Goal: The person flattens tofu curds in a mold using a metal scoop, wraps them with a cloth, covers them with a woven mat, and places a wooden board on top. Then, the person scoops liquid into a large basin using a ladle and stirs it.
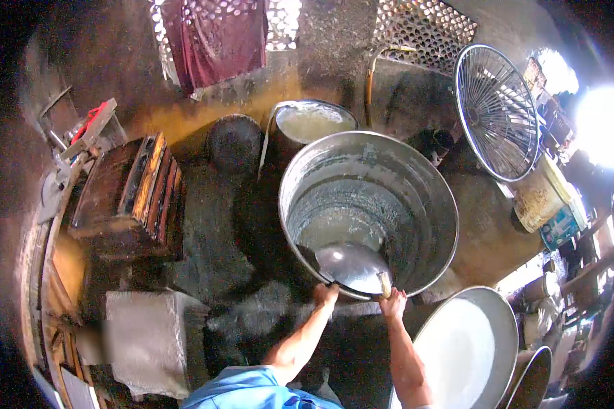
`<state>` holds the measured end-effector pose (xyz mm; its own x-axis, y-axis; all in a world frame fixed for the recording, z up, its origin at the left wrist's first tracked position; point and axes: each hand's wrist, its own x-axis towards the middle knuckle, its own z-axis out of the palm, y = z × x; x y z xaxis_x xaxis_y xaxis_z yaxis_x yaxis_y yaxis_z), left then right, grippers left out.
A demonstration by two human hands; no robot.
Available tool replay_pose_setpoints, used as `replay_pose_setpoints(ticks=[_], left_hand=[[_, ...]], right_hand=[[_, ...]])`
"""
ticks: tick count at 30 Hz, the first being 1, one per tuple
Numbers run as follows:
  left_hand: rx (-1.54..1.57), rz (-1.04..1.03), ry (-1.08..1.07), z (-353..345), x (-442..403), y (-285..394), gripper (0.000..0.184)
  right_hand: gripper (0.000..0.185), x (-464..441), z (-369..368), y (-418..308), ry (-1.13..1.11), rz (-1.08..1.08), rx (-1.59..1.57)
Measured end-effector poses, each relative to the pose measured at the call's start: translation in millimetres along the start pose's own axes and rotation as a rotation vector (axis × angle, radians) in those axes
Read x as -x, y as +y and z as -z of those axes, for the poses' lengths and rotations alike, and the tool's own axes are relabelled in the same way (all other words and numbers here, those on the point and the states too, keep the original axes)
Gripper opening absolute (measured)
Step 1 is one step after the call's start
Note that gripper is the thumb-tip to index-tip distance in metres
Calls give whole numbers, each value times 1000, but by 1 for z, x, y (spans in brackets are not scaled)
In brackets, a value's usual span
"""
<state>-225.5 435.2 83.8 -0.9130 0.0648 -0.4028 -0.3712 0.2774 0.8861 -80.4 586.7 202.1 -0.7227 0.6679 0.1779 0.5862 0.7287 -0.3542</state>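
A large, deep metal vat (430, 198) stands in front of me, its inner wall streaked with pale residue and some cloudy material at the bottom. Inside its near edge sits a shiny, rounded metal scoop (351, 264) with a short pale handle (385, 283). My right hand (393, 304) is closed around that handle at the rim. At the near rim, to the left, my left hand (326, 294) is closed with its fingers over the edge. A dark piece by those fingers is too small to make out.
Behind the vat is a bucket (269, 136) holding pale contents. A wide pan (481, 294) of white liquid stands at right front. Stacked wooden boxes (102, 187) and a grey block (143, 341) are left. A wire basket (465, 116) and plastic tub (535, 204) are right.
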Motion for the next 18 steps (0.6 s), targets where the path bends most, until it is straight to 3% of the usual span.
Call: replay_pose_setpoints(ticks=[5,7,8,10,11,13,14,18], left_hand=[[-22,-4,-13,-21,-18,32,36],[-222,130,-75,16,18,111,44],[-200,146,-7,0,-13,68,48],[-36,121,69,13,-28,76,55],[89,148,65,40,-30,120,46],[-287,-131,343,52,-107,105,42],[-288,24,252,74,-115,152,43],[-328,-133,349,95,-228,194,50]], right_hand=[[26,-50,2,5,-29,-20,81],[27,-56,9,-10,-19,-93,123],[26,-59,19,-21,-28,-108,111],[26,-61,18,-23,-62,-175,173],[27,-63,22,-30,-80,-221,189],[29,-67,40,-52,-109,-305,219],[30,-71,42,-56,-145,-382,224],[31,-76,28,-56,-87,-552,190]])
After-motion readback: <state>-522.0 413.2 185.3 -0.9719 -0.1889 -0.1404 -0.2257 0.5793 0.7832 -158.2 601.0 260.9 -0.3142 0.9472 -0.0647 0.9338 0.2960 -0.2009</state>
